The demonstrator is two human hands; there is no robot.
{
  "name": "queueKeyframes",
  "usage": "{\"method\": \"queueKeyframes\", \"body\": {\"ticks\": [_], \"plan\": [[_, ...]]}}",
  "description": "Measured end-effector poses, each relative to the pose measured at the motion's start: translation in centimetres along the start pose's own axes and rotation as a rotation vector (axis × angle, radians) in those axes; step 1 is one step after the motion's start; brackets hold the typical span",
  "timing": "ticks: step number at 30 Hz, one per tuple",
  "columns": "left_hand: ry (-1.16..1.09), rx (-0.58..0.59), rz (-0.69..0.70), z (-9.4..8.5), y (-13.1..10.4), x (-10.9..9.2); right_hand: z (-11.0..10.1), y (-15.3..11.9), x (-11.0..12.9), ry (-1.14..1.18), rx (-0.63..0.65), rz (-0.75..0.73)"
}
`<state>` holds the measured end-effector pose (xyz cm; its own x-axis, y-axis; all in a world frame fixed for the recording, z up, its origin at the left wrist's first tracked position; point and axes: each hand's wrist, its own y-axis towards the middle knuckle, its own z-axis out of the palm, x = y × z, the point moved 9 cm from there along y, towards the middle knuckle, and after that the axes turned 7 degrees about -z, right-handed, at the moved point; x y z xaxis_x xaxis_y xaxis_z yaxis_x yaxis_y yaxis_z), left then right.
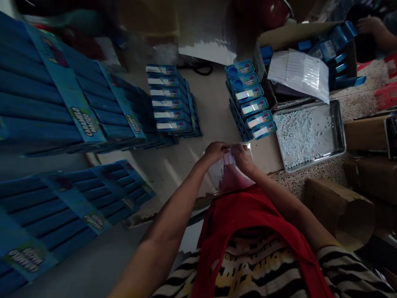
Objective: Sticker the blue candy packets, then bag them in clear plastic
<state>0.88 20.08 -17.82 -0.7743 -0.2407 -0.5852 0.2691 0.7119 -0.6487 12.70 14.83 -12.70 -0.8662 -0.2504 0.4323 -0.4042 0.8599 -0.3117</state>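
A clear, shiny plastic sheet [214,173] hangs at the table's front edge, and the red apron shows through it. Pale strips are visible on its middle. My left hand [216,152] pinches its upper edge, fingers closed. Close beside it, my right hand [243,158] is closed on the same edge further right. The fingertips are small and dim, so their exact grip is hard to see. Just beyond my right hand stands a row of blue packs [252,101], several with a white strip on the end. Another stack of blue packs [167,103] stands beyond my left hand.
Tall stacks of blue cartons [56,91] fill the left side. At right, a metal tray [325,142] holds small pale beads. Behind it, a cardboard box [263,74] holds blue containers and white sheets [299,74]. Another person's hand [370,31] is at the far right.
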Motion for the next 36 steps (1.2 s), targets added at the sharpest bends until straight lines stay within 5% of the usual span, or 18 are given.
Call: {"method": "queueKeyframes", "body": {"ticks": [10, 21, 26, 29, 33, 36], "plan": [[-0.225, 0.035, -0.122, 0.6, -1.8, 3.4, 1.8, -3.1, 2.7, -0.085, 0.029, -0.095], [0.043, -0.050, -0.083, -0.3, -1.8, 0.3, -2.7, -6.1, 3.6, -0.059, -0.016, -0.015], [-0.019, -0.204, -0.052, -1.8, -2.4, -0.6, -8.9, -9.3, 4.3, 0.345, -0.140, 0.144], [-0.416, -0.338, 0.000, -4.2, -4.5, -1.9, -14.7, -9.8, 4.3, 0.769, -0.234, 0.231], [-1.103, -0.113, 0.083, -5.5, -8.0, -6.3, -22.1, -7.5, 4.7, 1.066, -0.312, 0.197], [-1.283, -0.010, 0.132, -7.2, -10.7, -10.1, -25.3, -5.4, 4.6, 1.064, -0.322, 0.173]]}}
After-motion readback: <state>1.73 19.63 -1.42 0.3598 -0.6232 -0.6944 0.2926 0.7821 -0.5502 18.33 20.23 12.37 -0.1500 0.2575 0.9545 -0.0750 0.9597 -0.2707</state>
